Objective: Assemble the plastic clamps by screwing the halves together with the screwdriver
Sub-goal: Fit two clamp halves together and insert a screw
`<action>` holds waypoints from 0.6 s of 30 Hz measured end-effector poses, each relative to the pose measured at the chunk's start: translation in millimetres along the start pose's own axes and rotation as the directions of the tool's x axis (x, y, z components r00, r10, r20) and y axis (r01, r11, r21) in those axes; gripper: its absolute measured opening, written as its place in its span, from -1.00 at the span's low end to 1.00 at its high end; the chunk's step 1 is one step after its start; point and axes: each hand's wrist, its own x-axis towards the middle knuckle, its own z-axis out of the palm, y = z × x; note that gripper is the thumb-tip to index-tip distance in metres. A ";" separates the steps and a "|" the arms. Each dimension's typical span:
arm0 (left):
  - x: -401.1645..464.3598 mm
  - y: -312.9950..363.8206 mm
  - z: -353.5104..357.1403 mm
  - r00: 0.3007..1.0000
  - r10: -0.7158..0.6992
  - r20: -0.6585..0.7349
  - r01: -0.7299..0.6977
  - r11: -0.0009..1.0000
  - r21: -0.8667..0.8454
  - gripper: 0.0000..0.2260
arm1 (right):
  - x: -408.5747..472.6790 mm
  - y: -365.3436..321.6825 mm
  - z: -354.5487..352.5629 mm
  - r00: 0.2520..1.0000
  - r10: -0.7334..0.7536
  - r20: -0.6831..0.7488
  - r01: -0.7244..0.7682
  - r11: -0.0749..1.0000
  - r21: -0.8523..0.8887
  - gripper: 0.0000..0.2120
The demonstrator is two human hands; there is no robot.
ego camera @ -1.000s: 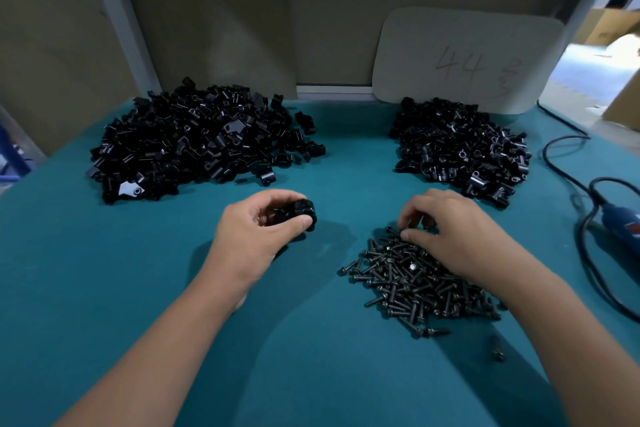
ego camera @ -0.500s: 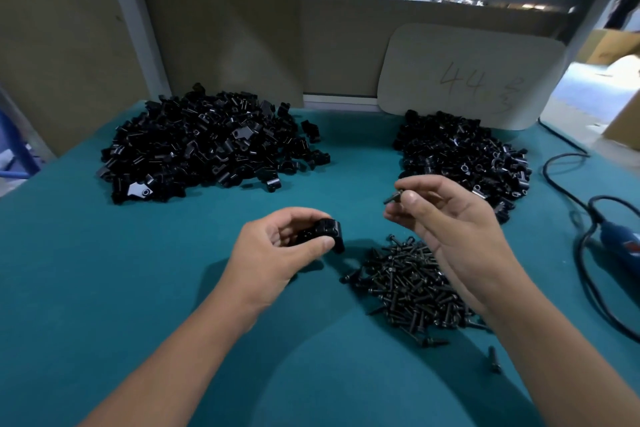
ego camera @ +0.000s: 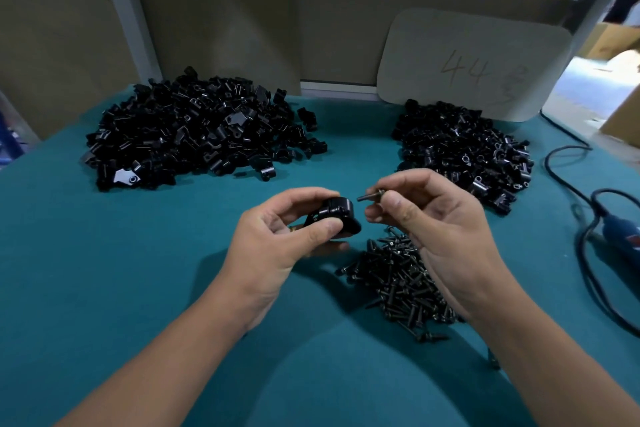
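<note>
My left hand (ego camera: pixel 277 239) grips a black plastic clamp (ego camera: pixel 337 217) above the middle of the teal table (ego camera: pixel 104 288). My right hand (ego camera: pixel 436 229) pinches a dark screw (ego camera: pixel 370 196) between thumb and fingers, its tip pointing left at the clamp, a small gap apart. A heap of loose screws (ego camera: pixel 401 284) lies under my right hand. A large pile of black clamp halves (ego camera: pixel 194 132) sits at the back left, a smaller pile (ego camera: pixel 464 149) at the back right. The blue electric screwdriver (ego camera: pixel 620 232) lies at the right edge.
The screwdriver's black cable (ego camera: pixel 588 253) loops across the table's right side. A grey board marked 44 (ego camera: pixel 474 62) leans against the back wall behind the right pile. One stray screw (ego camera: pixel 491 359) lies near my right forearm.
My right hand picked a screw from the heap, lifted it and brought it to the left, close to the clamp. My left hand raised the clamp and moved right toward it.
</note>
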 end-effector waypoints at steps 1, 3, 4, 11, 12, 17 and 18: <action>0.1 -0.1 -0.5 1.000 0.003 -0.001 -0.003 1.000 -0.003 -0.68 | -0.6 1.1 0.9 1.000 -0.002 0.001 0.002 1.000 -0.011 -0.86; 0.8 -0.9 -1.5 1.000 0.010 0.002 -0.010 1.000 0.004 -0.69 | -1.2 3.6 2.4 1.000 -0.002 0.009 0.002 1.000 -0.030 -0.86; 1.5 -1.5 -1.4 1.000 0.014 0.001 -0.014 1.000 0.010 -0.70 | -1.4 4.8 3.1 1.000 0.000 0.013 0.001 0.999 -0.033 -0.86; 1.3 -1.0 2.2 0.998 0.055 -0.017 -0.053 0.996 0.073 -0.72 | -1.5 8.3 5.5 1.000 -0.026 -0.002 0.026 0.996 -0.087 -0.87; 1.1 -1.0 2.5 0.998 0.056 -0.018 -0.054 0.995 0.080 -0.71 | -1.5 9.0 5.8 0.999 -0.035 -0.003 0.035 0.994 -0.106 -0.87; 1.1 -0.6 2.2 0.998 0.055 -0.032 -0.052 0.995 0.082 -0.72 | -2.0 10.1 5.6 0.999 -0.049 0.000 0.049 0.986 -0.157 -0.87; 1.4 -0.8 2.1 0.998 0.051 -0.032 -0.048 0.996 0.079 -0.72 | -2.2 10.6 5.7 0.999 -0.048 0.001 0.047 0.985 -0.165 -0.87</action>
